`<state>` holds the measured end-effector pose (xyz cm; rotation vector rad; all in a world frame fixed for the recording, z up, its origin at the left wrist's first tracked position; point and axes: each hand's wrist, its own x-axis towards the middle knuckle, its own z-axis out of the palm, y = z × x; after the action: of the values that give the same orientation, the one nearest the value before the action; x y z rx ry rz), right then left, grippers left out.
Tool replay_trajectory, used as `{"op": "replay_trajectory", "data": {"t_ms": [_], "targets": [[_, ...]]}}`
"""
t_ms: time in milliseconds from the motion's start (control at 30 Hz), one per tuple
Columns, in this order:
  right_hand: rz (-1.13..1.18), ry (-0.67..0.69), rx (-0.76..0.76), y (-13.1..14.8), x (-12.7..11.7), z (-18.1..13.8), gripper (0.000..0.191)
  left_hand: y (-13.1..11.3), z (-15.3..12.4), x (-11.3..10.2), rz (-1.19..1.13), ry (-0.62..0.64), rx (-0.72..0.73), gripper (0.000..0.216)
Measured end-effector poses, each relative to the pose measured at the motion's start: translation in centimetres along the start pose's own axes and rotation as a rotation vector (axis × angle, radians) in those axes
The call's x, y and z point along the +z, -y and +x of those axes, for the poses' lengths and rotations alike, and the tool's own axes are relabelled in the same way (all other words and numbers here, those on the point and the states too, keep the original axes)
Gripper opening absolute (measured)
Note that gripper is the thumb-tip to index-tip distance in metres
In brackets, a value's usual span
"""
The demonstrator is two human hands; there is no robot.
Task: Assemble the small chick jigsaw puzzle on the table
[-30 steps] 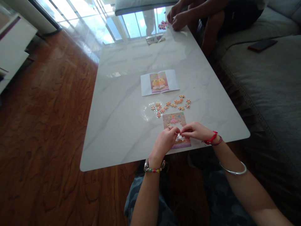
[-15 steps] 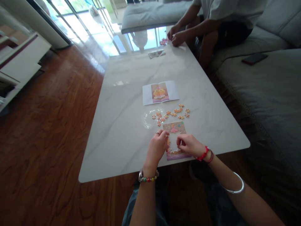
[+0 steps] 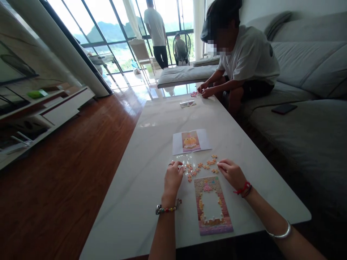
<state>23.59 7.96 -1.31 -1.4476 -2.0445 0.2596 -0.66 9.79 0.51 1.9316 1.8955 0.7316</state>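
My left hand (image 3: 174,177) is at the left end of a scatter of loose orange puzzle pieces (image 3: 200,165). Its fingers curl down, and what they hold, if anything, is hidden. At the right end of the scatter my right hand (image 3: 232,176) has thumb and fingers pinched on a puzzle piece, mostly hidden by the fingertips. Between my forearms lies a partly assembled jigsaw puzzle (image 3: 226,218). Its brick-patterned border is joined, with an open gap in the middle that bares the white surface. Beyond the pieces is a creased reference sheet (image 3: 177,143) with a printed picture.
Everything lies on a long white marble-look table (image 3: 141,187). At its far right corner a seated person (image 3: 252,57) handles pinkish pieces, near a small packet (image 3: 187,104). A grey sofa (image 3: 306,119) with a phone (image 3: 284,109) runs along the right. Another person (image 3: 156,29) stands by the windows.
Both hands have left the puzzle's middle and reached forward to the loose pieces, the left to one end and the right to the other. The view has tilted up, showing more of the room.
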Motion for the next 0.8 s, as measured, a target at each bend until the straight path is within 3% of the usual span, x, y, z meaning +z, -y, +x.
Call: {"op": "replay_trajectory", "data": {"t_ms": [133,300,500,633,800], "targets": [[0.054,0.018,-0.075,0.9,1.9,0.0,0.019,0.1,0.2,0.5,-0.017,0.006,-0.020,0.012],[-0.031,0.250,-0.194,1.9,2.2,1.5,0.018,-0.7,-0.2,1.3,-0.066,-0.022,-0.022,0.014],[-0.055,0.243,-0.079,2.2,2.1,4.3,0.014,-0.2,-0.8,2.2,-0.047,-0.021,-0.039,0.016],[-0.043,0.365,-0.016,2.6,3.0,6.4,0.010,0.6,-0.7,2.2,-0.031,-0.053,-0.042,0.018],[0.027,0.457,-0.042,1.2,1.7,5.0,0.016,1.2,-0.7,2.1,-0.026,-0.038,-0.066,0.018]]}}
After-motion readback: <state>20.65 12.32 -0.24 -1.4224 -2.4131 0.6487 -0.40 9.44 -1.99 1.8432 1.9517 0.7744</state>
